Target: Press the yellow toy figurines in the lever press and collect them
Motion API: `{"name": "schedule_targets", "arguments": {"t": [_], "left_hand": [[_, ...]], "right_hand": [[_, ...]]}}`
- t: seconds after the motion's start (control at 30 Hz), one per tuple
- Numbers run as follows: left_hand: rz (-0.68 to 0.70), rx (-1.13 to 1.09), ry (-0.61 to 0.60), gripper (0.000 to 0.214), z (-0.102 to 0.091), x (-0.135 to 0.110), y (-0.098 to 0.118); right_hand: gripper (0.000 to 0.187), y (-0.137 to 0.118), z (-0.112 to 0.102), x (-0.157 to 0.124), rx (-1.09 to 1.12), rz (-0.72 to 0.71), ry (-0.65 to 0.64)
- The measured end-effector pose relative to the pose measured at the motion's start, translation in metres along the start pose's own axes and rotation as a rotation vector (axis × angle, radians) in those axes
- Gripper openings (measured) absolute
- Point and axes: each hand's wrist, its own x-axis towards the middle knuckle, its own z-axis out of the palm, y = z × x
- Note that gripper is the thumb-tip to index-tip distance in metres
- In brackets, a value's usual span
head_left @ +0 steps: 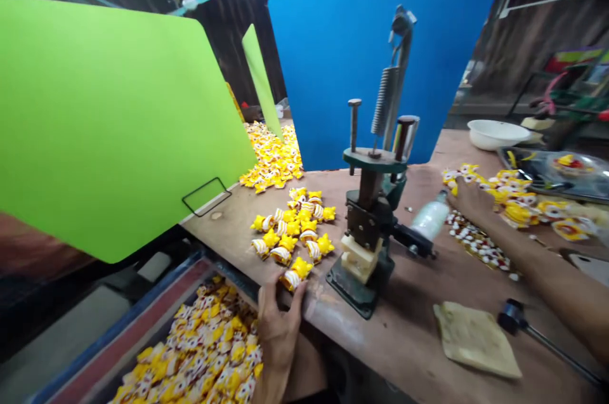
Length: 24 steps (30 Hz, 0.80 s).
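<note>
My left hand (280,321) rests at the table's near edge, fingers curled over it beside a yellow-and-white striped toy piece (292,279) at the front of a small pile (295,226). My right hand (471,200) reaches far right onto a spread of yellow-and-white toy pieces (511,198), fingers bent down among them; what they hold is hidden. Between the hands stands a green hand press (375,214) with a spring and lever. A white plastic bottle (431,219) lies beside the press.
A tray (157,318) below the table edge holds several finished yellow pieces. Green (95,125) and blue (356,42) boards stand behind the table. A white bowl (497,133), a tan pad (476,339), small white beads (478,245) and a black-handled tool (516,318) lie to the right.
</note>
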Motion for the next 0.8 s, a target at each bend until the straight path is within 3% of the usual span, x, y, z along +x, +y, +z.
{"name": "schedule_targets", "arguments": {"t": [0.07,0.17,0.23,0.3,0.33,0.4,0.47,0.53,0.6,0.67,0.8], "left_hand": [[0.046,0.069,-0.004,0.045,0.008,0.019,-0.008],[0.036,0.131,0.087,0.049,0.022,0.039,0.004],[0.019,0.100,0.170,0.058,0.025,0.036,0.024],[0.030,-0.009,0.208,0.066,0.022,0.015,0.048],[0.046,-0.085,0.165,0.069,0.020,0.000,0.060],[0.107,-0.265,-0.089,0.080,0.015,-0.034,0.081],[0.176,-0.441,-0.356,0.094,0.014,-0.063,0.094],[0.190,-0.560,-0.452,0.086,0.014,-0.078,0.097],[0.107,-0.577,-0.388,0.062,0.013,-0.077,0.092],[0.001,-0.496,-0.274,0.047,0.013,-0.064,0.084],[-0.043,-0.370,-0.174,0.046,0.031,-0.031,0.082]], "right_hand": [[0.053,-0.002,0.002,0.008,-0.037,-0.009,0.009],[0.054,0.002,-0.016,0.003,-0.039,0.040,0.052],[0.051,0.009,-0.040,-0.021,0.094,0.071,0.015],[0.046,0.012,-0.065,-0.065,0.366,0.086,-0.135],[0.046,0.010,-0.075,-0.094,0.517,0.093,-0.255],[0.051,-0.006,-0.083,-0.157,0.764,0.102,-0.544],[0.057,-0.034,-0.077,-0.216,0.913,0.047,-0.832],[0.062,-0.068,-0.061,-0.258,1.012,-0.034,-1.009],[0.068,-0.095,-0.043,-0.278,1.088,-0.052,-1.053],[0.077,-0.107,-0.028,-0.281,1.123,-0.022,-1.026],[0.080,-0.083,-0.019,-0.264,1.104,0.028,-0.803]]}}
